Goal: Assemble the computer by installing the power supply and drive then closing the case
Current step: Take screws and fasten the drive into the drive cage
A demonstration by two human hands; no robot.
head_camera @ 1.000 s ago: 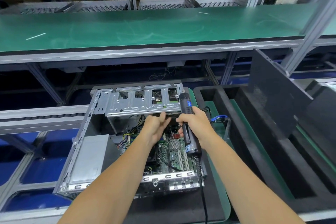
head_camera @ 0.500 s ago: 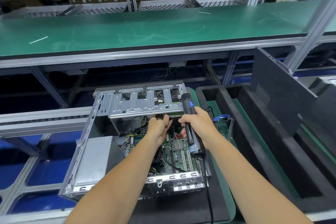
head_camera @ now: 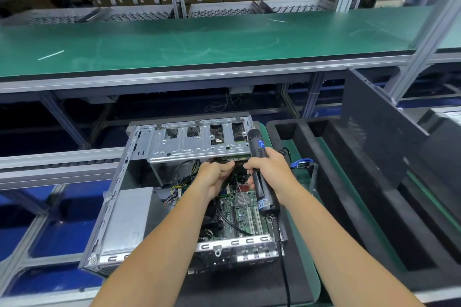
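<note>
Open silver steel computer case (head_camera: pixel 117 209) lying on its side on a black foam pad (head_camera: pixel 249 284), side panel off. Left hand (head_camera: pixel 214 176) inside it, just under the silver perforated drive cage (head_camera: pixel 197 143), fingers curled toward a small dark part at the cage's lower edge; whether that grip truly holds anything, cannot tell. Right hand (head_camera: pixel 270 169) just right of the left, grip wrapped firmly round a black electric screwdriver (head_camera: pixel 260 172) with a blue label, nose pointing up and away beside the cage's right end, black cord (head_camera: pixel 282 257) trailing down over the case's near rim. Below both hands, green motherboard (head_camera: pixel 239 217) flat in the case. Left of the left forearm, grey boxy power supply (head_camera: pixel 127 222) seated in the case's near-left corner. Well right of the right hand, dark grey side panel (head_camera: pixel 374 132) leaning upright in a black foam tray (head_camera: pixel 311 169). Beyond the case, long green-topped bench (head_camera: pixel 199 40) on an aluminium frame.
</note>
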